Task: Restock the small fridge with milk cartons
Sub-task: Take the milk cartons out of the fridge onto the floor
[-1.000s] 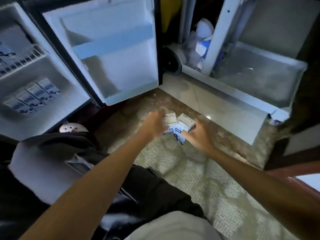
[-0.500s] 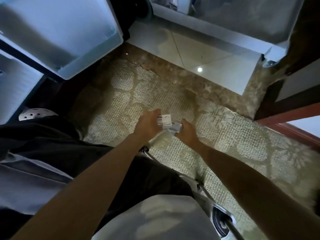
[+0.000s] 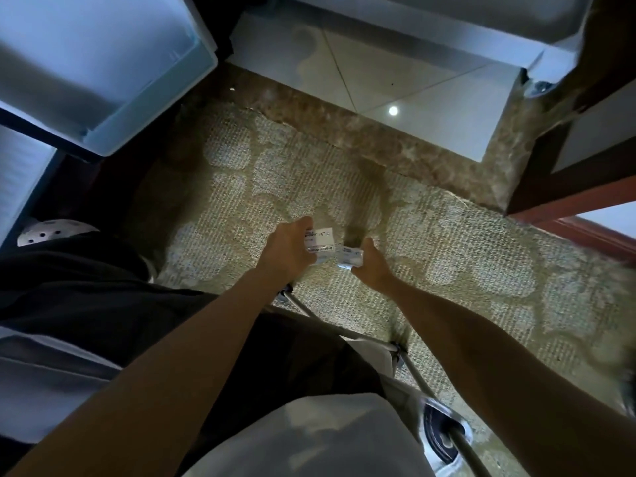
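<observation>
Head view: the left hand curls round one carton, and the right hand grips a second carton touching it, both over the rug. Since a second ago the hands have drawn back toward the body and the gaze has dropped. Only the fridge door shows, upper left. Likely both cartons are gathered, and the carry to the fridge is next.

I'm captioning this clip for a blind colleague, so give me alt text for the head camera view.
Seen from above, a person's left hand holds a small milk carton and the right hand holds a second carton, close together above a patterned carpet. An open fridge door shows at upper left.
</observation>
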Demonstrator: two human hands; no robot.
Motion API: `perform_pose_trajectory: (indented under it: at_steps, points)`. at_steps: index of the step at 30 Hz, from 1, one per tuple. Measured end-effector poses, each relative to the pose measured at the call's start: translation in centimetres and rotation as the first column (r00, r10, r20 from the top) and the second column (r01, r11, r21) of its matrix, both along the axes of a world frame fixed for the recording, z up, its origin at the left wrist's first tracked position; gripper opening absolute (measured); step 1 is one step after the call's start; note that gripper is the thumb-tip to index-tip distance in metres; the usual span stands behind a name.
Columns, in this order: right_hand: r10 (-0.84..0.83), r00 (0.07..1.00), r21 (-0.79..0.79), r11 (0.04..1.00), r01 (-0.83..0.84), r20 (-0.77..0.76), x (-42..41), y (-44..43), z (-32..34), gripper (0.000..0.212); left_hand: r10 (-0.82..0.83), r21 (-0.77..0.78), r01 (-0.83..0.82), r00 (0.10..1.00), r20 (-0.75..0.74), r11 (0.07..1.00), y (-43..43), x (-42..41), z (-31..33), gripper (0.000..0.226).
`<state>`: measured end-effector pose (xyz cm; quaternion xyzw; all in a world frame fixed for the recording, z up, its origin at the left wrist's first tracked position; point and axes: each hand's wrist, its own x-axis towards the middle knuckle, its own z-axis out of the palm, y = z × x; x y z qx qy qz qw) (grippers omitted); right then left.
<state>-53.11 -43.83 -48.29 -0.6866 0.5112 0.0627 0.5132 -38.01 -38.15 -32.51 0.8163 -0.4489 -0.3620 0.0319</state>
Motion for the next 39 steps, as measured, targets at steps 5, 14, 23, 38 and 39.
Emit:
perform_pose_trajectory:
  at_steps: [5, 14, 23, 38, 39]
  points:
    - [0.173, 0.971, 0.133, 0.98, -0.151, -0.166, 0.3, -1.8, 3.1, 0.049, 0.008, -0.029, -0.008, 1.0, 0.014, 1.0, -0.5, -0.2, 0.1, 0.028]
    - [0.267, 0.944, -0.073, 0.964, -0.257, 0.193, 2.7, -5.8, 13.8, 0.066, 0.002, -0.186, 0.026, 0.989, 0.147, 0.982, -2.7, -0.2, 0.9, 0.029]
    - [0.293, 0.945, -0.26, 0.933, -0.249, 0.146, 1.9, -6.1, 12.7, 0.036, -0.059, -0.258, 0.069, 0.997, 0.044, 0.964, -4.7, -1.3, 1.2, 0.025]
    - [-0.222, 0.967, -0.025, 0.975, 0.22, -0.123, -0.5, -4.4, 1.7, 0.053, 0.033, -0.008, -0.034, 0.992, -0.122, 0.999, -2.1, -0.4, -1.8, 0.028]
    - [-0.203, 0.97, -0.023, 0.979, 0.201, -0.137, -0.4, -4.5, 1.9, 0.054, 0.041, -0.005, -0.042, 0.992, -0.122, 0.999, -2.1, -0.4, -1.7, 0.029]
